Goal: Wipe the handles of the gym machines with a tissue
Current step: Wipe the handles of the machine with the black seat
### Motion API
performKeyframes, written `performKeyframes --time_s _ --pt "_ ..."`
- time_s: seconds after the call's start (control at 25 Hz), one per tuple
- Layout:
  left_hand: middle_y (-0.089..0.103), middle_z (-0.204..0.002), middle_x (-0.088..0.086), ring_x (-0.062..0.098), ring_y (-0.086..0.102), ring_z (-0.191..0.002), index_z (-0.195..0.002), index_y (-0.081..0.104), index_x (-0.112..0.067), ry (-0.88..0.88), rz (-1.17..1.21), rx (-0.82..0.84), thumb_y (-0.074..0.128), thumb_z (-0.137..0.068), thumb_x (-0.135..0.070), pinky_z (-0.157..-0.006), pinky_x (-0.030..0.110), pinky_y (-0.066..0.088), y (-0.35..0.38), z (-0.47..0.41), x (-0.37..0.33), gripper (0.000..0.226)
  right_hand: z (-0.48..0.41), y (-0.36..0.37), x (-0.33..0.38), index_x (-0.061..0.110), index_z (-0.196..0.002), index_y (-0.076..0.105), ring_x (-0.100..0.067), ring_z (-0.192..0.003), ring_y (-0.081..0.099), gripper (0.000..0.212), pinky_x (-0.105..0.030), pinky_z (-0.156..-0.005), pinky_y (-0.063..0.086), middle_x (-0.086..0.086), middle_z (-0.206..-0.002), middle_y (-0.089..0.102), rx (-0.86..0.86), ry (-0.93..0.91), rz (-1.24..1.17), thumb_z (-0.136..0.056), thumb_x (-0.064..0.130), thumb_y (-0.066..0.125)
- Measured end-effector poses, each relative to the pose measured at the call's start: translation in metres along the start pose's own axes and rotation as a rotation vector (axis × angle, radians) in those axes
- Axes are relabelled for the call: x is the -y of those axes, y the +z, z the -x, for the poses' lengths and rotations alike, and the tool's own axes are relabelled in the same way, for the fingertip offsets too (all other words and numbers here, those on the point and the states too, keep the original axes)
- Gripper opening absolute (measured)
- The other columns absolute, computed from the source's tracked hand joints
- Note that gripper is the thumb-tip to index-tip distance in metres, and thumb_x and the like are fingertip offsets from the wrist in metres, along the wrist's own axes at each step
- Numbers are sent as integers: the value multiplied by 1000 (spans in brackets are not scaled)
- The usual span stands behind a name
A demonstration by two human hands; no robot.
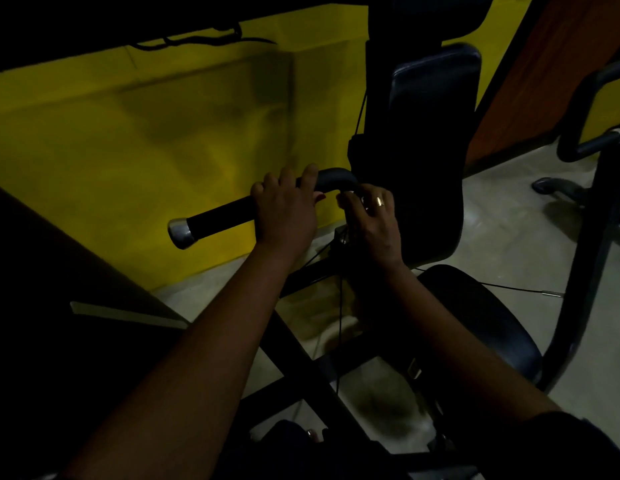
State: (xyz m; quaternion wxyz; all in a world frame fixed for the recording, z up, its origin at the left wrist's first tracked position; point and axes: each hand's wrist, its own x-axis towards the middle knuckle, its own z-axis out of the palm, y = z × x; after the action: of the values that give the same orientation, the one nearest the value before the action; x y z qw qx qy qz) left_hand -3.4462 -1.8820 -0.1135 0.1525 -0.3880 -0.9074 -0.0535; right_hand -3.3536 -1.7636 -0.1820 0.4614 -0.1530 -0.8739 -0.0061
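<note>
A black machine handle with a silver end cap juts out to the left from the dark machine post. My left hand grips the handle near its middle, fingers curled over the top. Just to the right, my right hand, with a ring on one finger, curls its fingers at the handle's bend. A small pale scrap, seemingly the tissue, shows at its fingertips; the rest is hidden in the dim light.
A black backrest pad rises right behind the hands and a round seat pad sits lower right. Thin cables and frame bars cross below. Another machine's handle stands far right. A yellow wall fills the left.
</note>
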Motion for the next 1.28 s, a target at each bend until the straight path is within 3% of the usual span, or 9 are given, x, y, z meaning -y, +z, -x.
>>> performKeyframes --time_s 0.16,0.44,0.64,0.8,0.92,1.04,1.12,1.2,1.28 --pt "53 -124 14 36 49 -108 -144 36 -22 13 7 -28 39 -102 -36 -88 43 34 0 1 2 44 53 -11 -7 10 -113 52 -29 -101 44 31 -37 -69 53 -11 -114 40 67 27 -76 -86 11 65" --pt "54 -122 14 35 50 -107 -144 37 -22 9 4 -34 41 -101 -36 -88 42 35 2 1 1 45 -6 -2 -2 3 -103 65 -24 -97 49 21 -26 -77 44 -20 -103 61 -77 165 -187 -84 12 64" --pt "54 -122 14 36 50 -105 -143 37 -21 20 -2 -38 41 -101 -35 -86 42 34 3 -1 1 44 44 -26 4 3 -111 64 -26 -101 62 29 -22 -79 47 -12 -110 64 120 639 -457 -82 -3 64" --pt "55 -118 14 35 51 -104 -140 40 -22 6 9 -58 43 -101 -35 -86 43 35 3 1 1 42 -28 -17 -1 19 -111 66 -1 -94 62 22 -14 -80 48 8 -104 66 48 716 -588 -90 16 62" --pt "54 -120 14 36 50 -105 -142 39 -22 8 8 -40 41 -102 -37 -86 43 34 1 1 1 43 -42 -8 -20 24 -102 66 2 -92 62 17 -21 -81 51 10 -100 67 196 731 -761 -91 13 62" --pt "55 -119 14 35 51 -104 -141 40 -22 18 8 -39 42 -101 -37 -85 42 35 2 0 2 43 -23 -7 -38 1 -111 60 6 -83 60 18 -13 -76 48 -15 -105 63 429 725 -846 -94 0 53" --pt "56 -116 14 35 52 -102 -139 42 -21 23 3 -56 43 -100 -37 -84 42 36 2 0 3 43 -19 -6 -48 -11 -121 52 5 -79 60 27 -7 -68 47 -17 -104 60 730 776 -907 -97 -6 42" --pt "55 -117 15 36 51 -103 -141 40 -21 26 8 -34 41 -101 -38 -85 42 35 1 -1 2 43 -34 -2 -56 -8 -123 50 -8 -76 68 29 -16 -64 53 -13 -100 62 942 939 -1074 -100 -2 33" --pt "52 -122 15 36 49 -106 -144 35 -22 26 2 2 37 -102 -39 -86 42 33 0 -1 2 45 -60 2 -54 1 -118 54 -17 -75 70 27 -28 -65 55 -15 -96 64 969 1001 -1255 -101 4 33"
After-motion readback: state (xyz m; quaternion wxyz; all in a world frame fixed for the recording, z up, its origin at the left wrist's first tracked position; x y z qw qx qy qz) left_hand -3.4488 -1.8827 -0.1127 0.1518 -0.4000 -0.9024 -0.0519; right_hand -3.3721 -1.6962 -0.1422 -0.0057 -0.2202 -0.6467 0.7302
